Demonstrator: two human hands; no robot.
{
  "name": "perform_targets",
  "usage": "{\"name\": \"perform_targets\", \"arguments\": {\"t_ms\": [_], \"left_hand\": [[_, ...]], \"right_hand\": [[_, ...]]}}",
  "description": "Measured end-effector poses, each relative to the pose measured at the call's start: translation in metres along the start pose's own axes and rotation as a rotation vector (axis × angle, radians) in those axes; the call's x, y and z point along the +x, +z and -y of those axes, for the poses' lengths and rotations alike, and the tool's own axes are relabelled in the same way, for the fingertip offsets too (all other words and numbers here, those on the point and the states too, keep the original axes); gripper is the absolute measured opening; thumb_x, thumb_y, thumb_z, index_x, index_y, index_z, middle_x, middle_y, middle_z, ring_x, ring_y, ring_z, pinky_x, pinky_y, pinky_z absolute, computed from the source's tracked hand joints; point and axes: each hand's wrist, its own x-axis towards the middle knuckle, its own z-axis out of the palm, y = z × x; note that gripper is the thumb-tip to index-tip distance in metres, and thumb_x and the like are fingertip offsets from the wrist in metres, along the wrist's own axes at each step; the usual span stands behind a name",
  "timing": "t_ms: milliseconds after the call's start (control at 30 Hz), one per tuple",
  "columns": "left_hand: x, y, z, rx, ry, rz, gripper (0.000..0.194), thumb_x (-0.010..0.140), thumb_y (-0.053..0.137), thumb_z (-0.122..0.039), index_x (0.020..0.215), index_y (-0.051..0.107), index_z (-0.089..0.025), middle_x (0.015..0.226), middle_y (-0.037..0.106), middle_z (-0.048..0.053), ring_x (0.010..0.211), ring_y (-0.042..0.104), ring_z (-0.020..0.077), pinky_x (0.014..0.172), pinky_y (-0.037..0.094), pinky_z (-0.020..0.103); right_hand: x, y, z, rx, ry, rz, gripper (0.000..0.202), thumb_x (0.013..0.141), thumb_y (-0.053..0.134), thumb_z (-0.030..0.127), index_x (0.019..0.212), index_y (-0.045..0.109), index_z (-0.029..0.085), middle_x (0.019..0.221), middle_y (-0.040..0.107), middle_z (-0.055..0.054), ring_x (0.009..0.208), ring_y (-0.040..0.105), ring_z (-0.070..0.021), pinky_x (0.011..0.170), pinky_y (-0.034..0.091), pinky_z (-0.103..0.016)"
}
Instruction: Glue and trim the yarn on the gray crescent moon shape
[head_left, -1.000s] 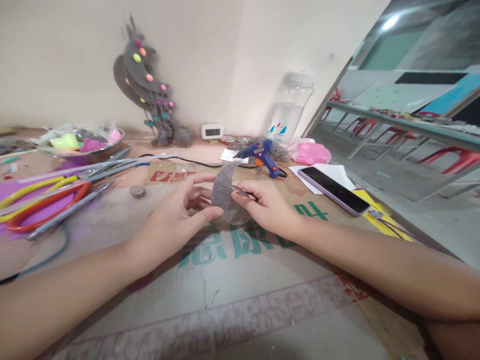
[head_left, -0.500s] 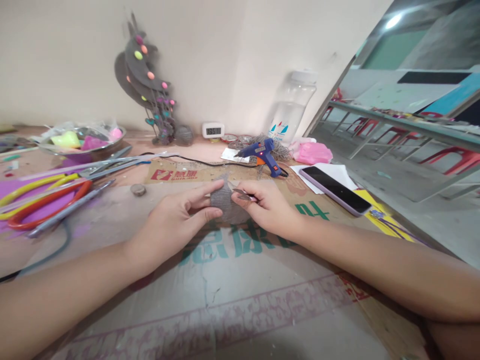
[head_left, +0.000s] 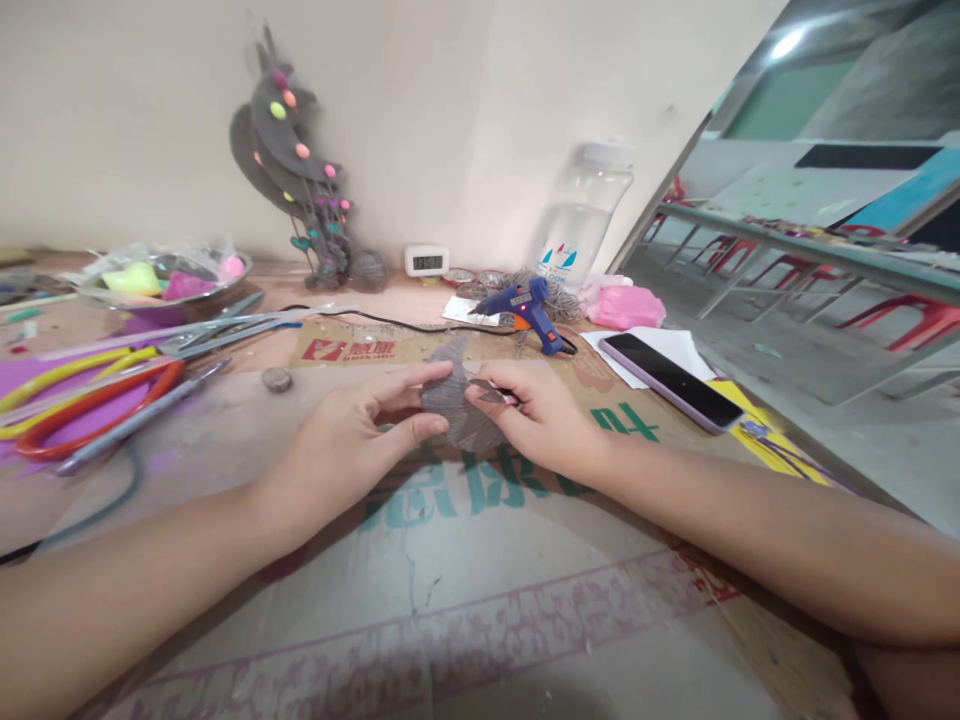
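A grey yarn-wrapped piece (head_left: 456, 400) with a curved, pointed upper tip is held above the cardboard-covered table. My left hand (head_left: 364, 430) grips its left side, with the thumb in front and the fingers around the edge. Against the right side of the piece is my right hand (head_left: 536, 415), closed around a small pair of scissors (head_left: 491, 389). Most of the scissors is hidden by the fingers. To the left of my left hand lies a small grey round disc (head_left: 277, 379).
Behind my hands a blue glue gun (head_left: 525, 305) rests near a water bottle (head_left: 581, 220). A phone (head_left: 671, 380) lies right. Large scissors with orange and yellow handles (head_left: 97, 400) and a bowl (head_left: 165, 300) stand left. A decorated grey moon (head_left: 281, 130) leans against the wall.
The scissors' blade tips, pointing up-left before, have drawn back toward my right fingers. More of the grey piece's upper tip now shows. Both hands stay nearly in place.
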Motion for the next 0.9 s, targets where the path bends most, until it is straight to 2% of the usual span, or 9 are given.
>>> {"name": "perform_targets", "arguments": {"t_ms": [67,133,200,267,333,400,767,833,900], "left_hand": [[0.0018,0.0005,0.0009,-0.109,0.032,0.006,0.062,0.083,0.066,-0.038,0.139,0.044,-0.024,0.111,0.071,0.007,0.099,0.066,0.0214,0.083,0.053,0.032],[0.0034,0.0005,0.0020,-0.168,0.059,0.000,0.061,0.084,0.064,-0.039,0.138,0.043,-0.021,0.114,0.069,0.009,0.100,0.065,0.0207,0.083,0.053,0.031],[0.0041,-0.0004,0.0022,-0.141,0.083,-0.009,0.042,0.087,0.061,-0.040,0.123,0.055,-0.019,0.109,0.069,0.007,0.096,0.065,0.0186,0.084,0.052,0.029],[0.0036,-0.0016,0.0010,-0.066,0.096,-0.009,0.025,0.089,0.057,-0.040,0.101,0.063,-0.019,0.096,0.069,0.003,0.087,0.064,0.0159,0.079,0.050,0.026],[0.0024,-0.0027,-0.0008,0.004,0.101,-0.009,0.024,0.091,0.053,-0.039,0.084,0.062,-0.019,0.079,0.065,-0.001,0.075,0.061,0.0137,0.069,0.048,0.023],[0.0014,-0.0033,-0.0020,0.054,0.111,-0.017,0.028,0.091,0.051,-0.040,0.076,0.059,-0.018,0.070,0.059,-0.003,0.067,0.056,0.0125,0.061,0.044,0.023],[0.0006,-0.0039,-0.0041,0.090,0.119,0.007,0.030,0.093,0.045,-0.038,0.072,0.056,-0.018,0.069,0.056,-0.002,0.067,0.052,0.0141,0.062,0.040,0.026],[0.0005,-0.0037,-0.0056,0.092,0.123,-0.001,0.030,0.092,0.045,-0.036,0.069,0.053,-0.018,0.065,0.052,-0.003,0.064,0.050,0.0133,0.060,0.039,0.025],[0.0006,-0.0034,-0.0061,0.114,0.118,0.000,0.030,0.092,0.045,-0.035,0.067,0.051,-0.019,0.063,0.049,-0.004,0.062,0.049,0.0126,0.058,0.038,0.024]], "right_hand": [[-0.0005,-0.0001,0.0008,-0.014,-0.022,-0.011,0.017,0.083,0.048,0.009,0.069,0.047,0.018,0.061,0.042,0.005,0.057,0.038,-0.0093,0.058,0.030,-0.022],[-0.0014,-0.0006,0.0019,-0.034,-0.073,-0.010,0.014,0.082,0.048,0.009,0.073,0.049,0.018,0.063,0.045,0.004,0.058,0.040,-0.0102,0.060,0.031,-0.023],[-0.0025,-0.0011,0.0029,-0.061,-0.133,0.001,0.012,0.080,0.046,0.008,0.075,0.051,0.018,0.064,0.047,0.002,0.060,0.041,-0.0110,0.061,0.032,-0.024],[-0.0034,-0.0014,0.0036,-0.098,-0.172,0.008,0.014,0.078,0.044,0.007,0.077,0.053,0.018,0.065,0.047,0.002,0.060,0.041,-0.0116,0.062,0.032,-0.025],[-0.0041,-0.0013,0.0039,-0.131,-0.188,0.010,0.015,0.077,0.043,0.007,0.079,0.054,0.018,0.064,0.047,0.002,0.059,0.040,-0.0119,0.062,0.032,-0.025],[-0.0045,-0.0010,0.0037,-0.147,-0.196,0.012,0.016,0.077,0.042,0.007,0.080,0.054,0.018,0.064,0.046,0.002,0.059,0.039,-0.0122,0.061,0.032,-0.025],[-0.0047,-0.0001,0.0030,-0.134,-0.193,0.040,0.015,0.075,0.043,0.006,0.077,0.054,0.016,0.065,0.048,0.000,0.060,0.040,-0.0120,0.060,0.032,-0.025],[-0.0044,-0.0001,0.0034,-0.076,-0.155,0.031,0.012,0.077,0.047,0.008,0.079,0.055,0.016,0.067,0.052,0.000,0.061,0.043,-0.0116,0.061,0.034,-0.025],[-0.0032,-0.0009,0.0048,0.020,-0.056,0.010,0.007,0.081,0.051,0.013,0.082,0.056,0.016,0.070,0.055,0.000,0.062,0.046,-0.0110,0.061,0.036,-0.024]]}}
